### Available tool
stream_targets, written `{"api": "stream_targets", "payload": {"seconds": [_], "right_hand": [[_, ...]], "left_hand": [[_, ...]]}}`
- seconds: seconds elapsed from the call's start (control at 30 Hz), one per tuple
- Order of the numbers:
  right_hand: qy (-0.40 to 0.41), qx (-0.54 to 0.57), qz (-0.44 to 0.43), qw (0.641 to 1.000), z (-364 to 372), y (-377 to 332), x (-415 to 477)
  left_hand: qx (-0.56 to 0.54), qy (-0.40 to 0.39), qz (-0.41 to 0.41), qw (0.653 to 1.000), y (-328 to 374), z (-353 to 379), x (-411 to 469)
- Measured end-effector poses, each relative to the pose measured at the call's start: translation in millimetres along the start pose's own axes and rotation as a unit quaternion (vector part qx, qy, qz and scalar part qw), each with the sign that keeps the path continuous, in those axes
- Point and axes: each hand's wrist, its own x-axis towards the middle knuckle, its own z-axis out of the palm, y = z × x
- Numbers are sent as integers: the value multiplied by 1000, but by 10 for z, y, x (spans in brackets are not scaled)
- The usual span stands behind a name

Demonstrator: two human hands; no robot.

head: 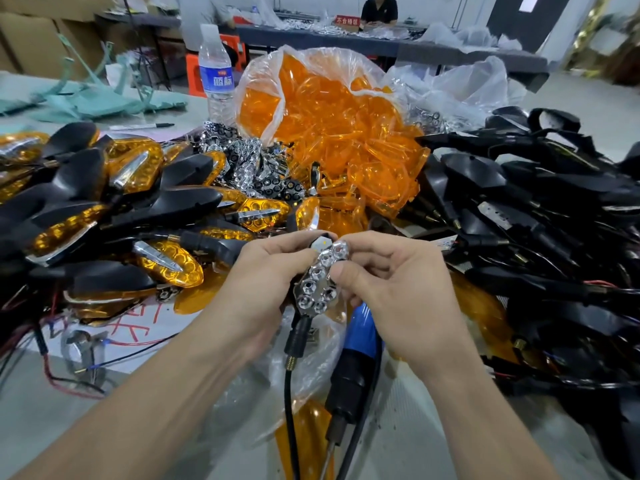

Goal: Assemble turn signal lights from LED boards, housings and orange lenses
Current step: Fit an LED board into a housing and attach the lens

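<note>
The left hand (263,282) is curled round a housing (298,332), thumb on top, with the black stem hanging out at 6 o'clock. The right hand (398,292) pinches a chrome reflector (317,282) between thumb and fingertips, and the reflector lies on the housing's open face. The two hands meet over it, thumbs nearly touching. At the reflector's 12 o'clock tip a white board (321,242) with one yellow LED shows, uncovered.

Just below the hands, at 6 o'clock, a blue and black screwdriver (356,358) lies on a crumpled clear wrapper on the table (41,420). At 12 o'clock an open clear bag (263,74) spills orange lenses (339,140). At 11 o'clock, between the lenses and the left pile, lies a heap of loose reflectors (256,168). From 9 to 10 o'clock finished lights (104,209) are piled, black backs and orange faces mixed. At 8 o'clock a paper (114,337) with red writing lies under loose wires. From 1 to 4 o'clock black housings (536,220) with wires form a large heap.

Farther out at 11 o'clock a bottle (216,74) stands upright, with a pen (142,126) lying to its left. At the far table, 12 o'clock, a person (379,10) in black sits.
</note>
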Motion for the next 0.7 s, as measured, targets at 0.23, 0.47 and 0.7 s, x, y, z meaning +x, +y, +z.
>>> {"api": "stream_targets", "payload": {"seconds": [0.23, 0.47, 0.7], "right_hand": [[67, -152, -87, 982, 117, 5, -57], [116, -167, -95, 975, 132, 47, -66], [153, -140, -75, 975, 155, 95, -31]], "left_hand": [[-54, -48, 1, 997, -21, -39, -11], [-10, -112, 28, 993, 11, -47, -60], [-24, -89, 69, 993, -24, -6, -58]]}}
